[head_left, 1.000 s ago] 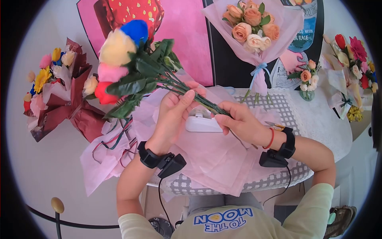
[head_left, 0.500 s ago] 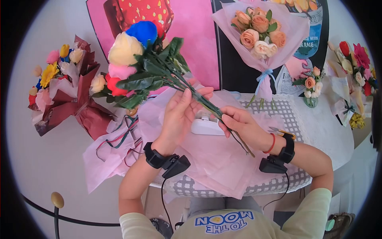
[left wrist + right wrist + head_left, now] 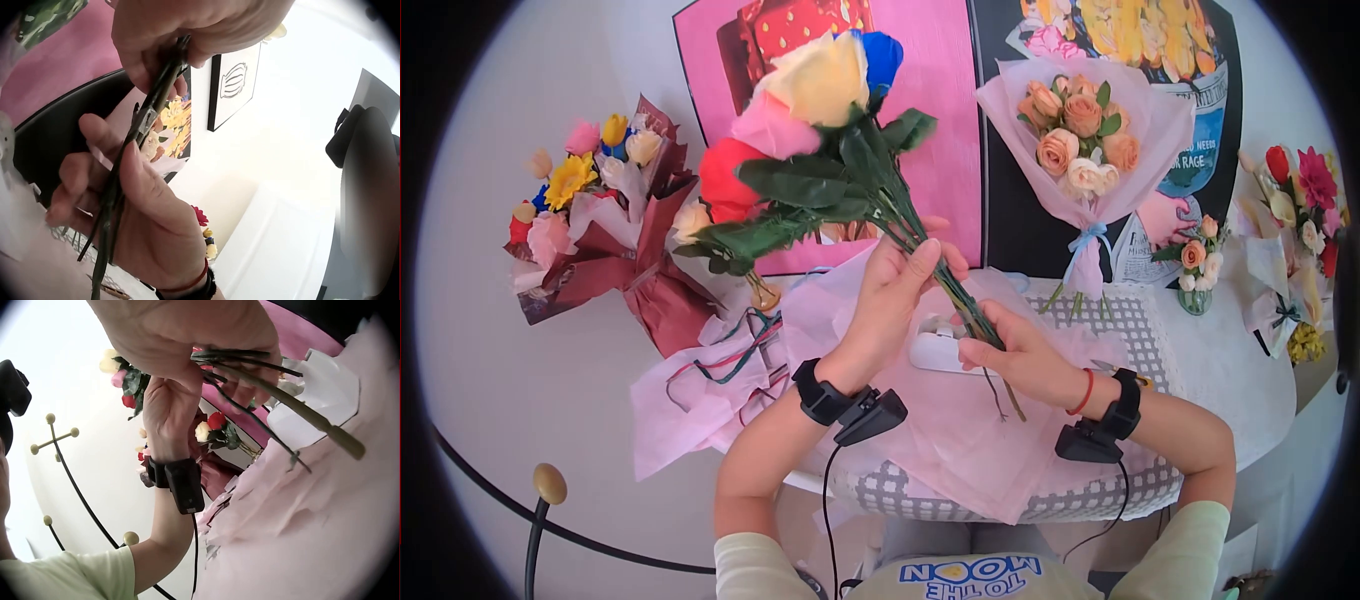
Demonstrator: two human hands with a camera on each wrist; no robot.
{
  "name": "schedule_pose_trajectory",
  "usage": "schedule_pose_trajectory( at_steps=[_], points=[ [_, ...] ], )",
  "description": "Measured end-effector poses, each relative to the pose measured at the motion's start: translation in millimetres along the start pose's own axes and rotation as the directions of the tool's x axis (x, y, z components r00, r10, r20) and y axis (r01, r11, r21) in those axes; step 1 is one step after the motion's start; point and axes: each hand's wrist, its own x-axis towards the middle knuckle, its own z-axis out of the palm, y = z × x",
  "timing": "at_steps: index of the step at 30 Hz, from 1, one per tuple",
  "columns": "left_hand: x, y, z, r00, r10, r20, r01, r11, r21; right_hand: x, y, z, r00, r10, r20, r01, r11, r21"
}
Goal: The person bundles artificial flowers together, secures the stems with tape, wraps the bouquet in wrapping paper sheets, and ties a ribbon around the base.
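Note:
A bunch of artificial roses in cream [image 3: 820,80], blue, pink and red, with dark green leaves, is held up above the table. Its blooms lean to the upper left. My left hand [image 3: 900,290] grips the stems [image 3: 955,285] just under the leaves, thumb across the front. Lower down, my right hand [image 3: 1035,355] holds the same stems between thumb and fingers, and their cut ends stick out below it. A bit of clear tape [image 3: 147,119] shows on the stems between both hands in the left wrist view. Behind the stems sits a white tape dispenser [image 3: 940,352].
Pink wrapping paper [image 3: 970,450] covers the table's front, with ribbons [image 3: 745,355] at the left. A wrapped peach rose bouquet [image 3: 1085,150] leans against the paintings. A maroon-wrapped bouquet [image 3: 660,290] stands left; a small glass vase [image 3: 1195,298] and another bouquet [image 3: 1285,260] are right.
The bunch has swung more upright and moved to the right in view, with its stems now steeper. Both hands keep their hold. The whole scene has shifted right and down.

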Motion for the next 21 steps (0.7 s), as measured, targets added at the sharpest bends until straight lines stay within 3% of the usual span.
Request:
schedule_pose_trajectory(
  at_steps=[4,7,9,11,12,14,16,18,19,20,21],
  points=[
    [13.9,24.5,1.7,0.997,0.080,-0.009,-0.080,0.997,0.022,6.5,-5.1,-3.9,0.998,-0.044,-0.046,0.038,0.992,-0.119],
    [23.4,45.1,-4.1,0.985,0.173,0.013,-0.173,0.973,0.151,6.3,-11.8,0.2,0.999,-0.018,-0.047,0.010,0.988,-0.155],
    [27.5,59.4,-16.0,0.984,0.175,-0.017,-0.163,0.948,0.275,7.5,-1.8,3.0,0.990,-0.124,-0.064,0.104,0.962,-0.251],
    [31.6,73.4,-31.4,0.973,0.216,-0.077,-0.149,0.852,0.501,7.8,1.1,2.3,0.994,-0.106,-0.042,0.092,0.964,-0.250],
    [33.3,78.6,-38.4,0.972,0.221,-0.075,-0.153,0.846,0.511,8.1,1.4,1.6,0.997,-0.075,-0.024,0.067,0.966,-0.248],
    [35.3,87.0,-51.4,0.913,0.402,-0.067,-0.268,0.715,0.646,8.5,1.3,0.4,0.996,-0.088,-0.012,0.082,0.964,-0.254],
    [36.3,91.1,-63.8,0.901,0.423,-0.091,-0.239,0.662,0.710,8.7,2.1,-0.9,0.995,-0.097,-0.004,0.093,0.962,-0.257],
    [36.7,83.5,-82.6,0.863,0.497,-0.090,-0.215,0.522,0.826,9.7,2.3,-1.8,0.995,-0.102,0.019,0.103,0.962,-0.254],
    [34.9,76.4,-96.5,0.870,0.484,-0.098,-0.139,0.431,0.892,9.6,-0.1,-1.1,0.995,-0.102,0.020,0.104,0.962,-0.251],
    [38.0,62.1,-109.7,0.870,0.483,-0.098,-0.138,0.429,0.893,8.8,-4.3,-0.4,0.993,-0.114,0.016,0.115,0.957,-0.266],
    [41.4,47.2,-123.6,0.797,0.603,0.009,-0.233,0.294,0.927,8.5,-7.8,0.1,0.992,-0.127,0.013,0.125,0.952,-0.280]
  ],
)
